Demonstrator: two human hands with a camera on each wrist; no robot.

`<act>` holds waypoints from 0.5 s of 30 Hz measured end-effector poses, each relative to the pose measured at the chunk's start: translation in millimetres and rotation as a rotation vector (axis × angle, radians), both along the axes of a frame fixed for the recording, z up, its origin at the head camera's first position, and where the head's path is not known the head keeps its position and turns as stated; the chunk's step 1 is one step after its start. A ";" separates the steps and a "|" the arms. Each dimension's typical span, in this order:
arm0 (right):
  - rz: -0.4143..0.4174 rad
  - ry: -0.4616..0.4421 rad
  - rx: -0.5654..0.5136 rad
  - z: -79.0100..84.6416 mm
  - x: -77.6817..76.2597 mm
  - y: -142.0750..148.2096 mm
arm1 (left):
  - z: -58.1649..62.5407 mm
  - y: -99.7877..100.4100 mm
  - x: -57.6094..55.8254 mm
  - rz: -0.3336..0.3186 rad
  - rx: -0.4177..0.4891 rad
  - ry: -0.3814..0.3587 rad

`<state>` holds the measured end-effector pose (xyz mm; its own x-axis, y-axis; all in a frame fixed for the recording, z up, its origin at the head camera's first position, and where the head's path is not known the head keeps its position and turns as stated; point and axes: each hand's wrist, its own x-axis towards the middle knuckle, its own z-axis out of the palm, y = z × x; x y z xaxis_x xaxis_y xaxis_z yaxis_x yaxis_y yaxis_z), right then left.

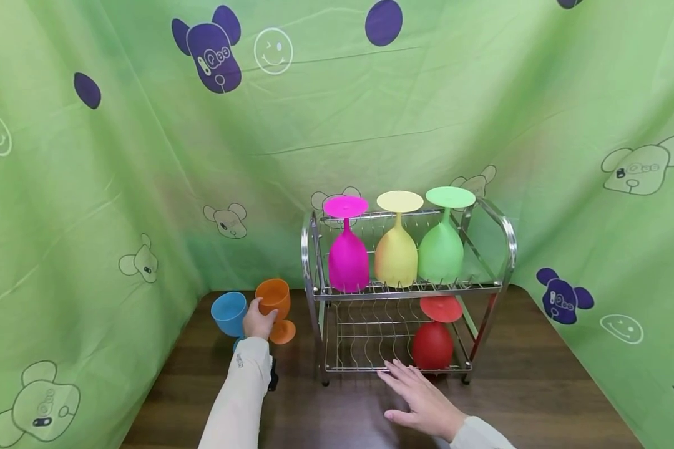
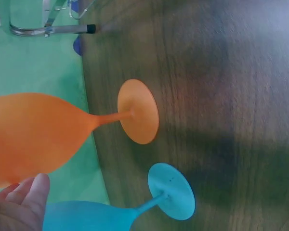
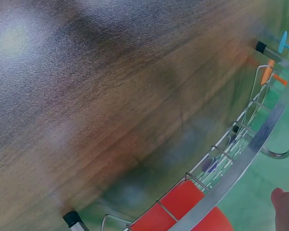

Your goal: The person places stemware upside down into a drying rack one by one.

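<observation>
My left hand (image 1: 260, 320) holds an orange plastic goblet (image 1: 273, 295) by its bowl, with fingers and thumb on different sides of it. That goblet is upright, and its round foot shows near the wooden tabletop in the left wrist view. Just left of it stands a blue goblet (image 1: 228, 312), partly hidden by the hand. My right hand (image 1: 421, 402) is spread palm down with nothing in it, close to the front edge of a two-tier metal rack (image 1: 410, 292). Upside down on the lower tier, toward its right end, rests a red goblet (image 1: 433, 347).
Along the upper tier, a magenta goblet (image 1: 348, 262), a yellow goblet (image 1: 395, 255) and a green goblet (image 1: 441, 254) stand upside down. A green printed cloth (image 1: 337, 125) hangs behind and at both sides of the wooden table (image 1: 528, 380).
</observation>
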<state>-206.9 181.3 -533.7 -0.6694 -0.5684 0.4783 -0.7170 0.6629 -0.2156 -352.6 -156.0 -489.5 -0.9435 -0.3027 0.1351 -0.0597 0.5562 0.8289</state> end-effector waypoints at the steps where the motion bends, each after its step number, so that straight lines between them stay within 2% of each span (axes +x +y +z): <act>1: 0.001 -0.006 -0.006 0.2 0.2 -0.1 | 0.1 -0.4 0.7 0.006 -0.003 0.006; 8: -0.031 -0.028 -0.001 3.2 1.6 -1.5 | 2.8 -1.3 7.5 0.017 -0.069 0.042; 15: -0.028 -0.026 0.007 3.6 1.9 -1.8 | 3.5 -3.4 10.5 -0.043 -0.228 0.061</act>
<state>-205.0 179.5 -530.2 -0.6973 -0.5529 0.4562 -0.6924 0.6842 -0.2291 -342.2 -159.4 -486.0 -0.9428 -0.2172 0.2530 0.0148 0.7307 0.6825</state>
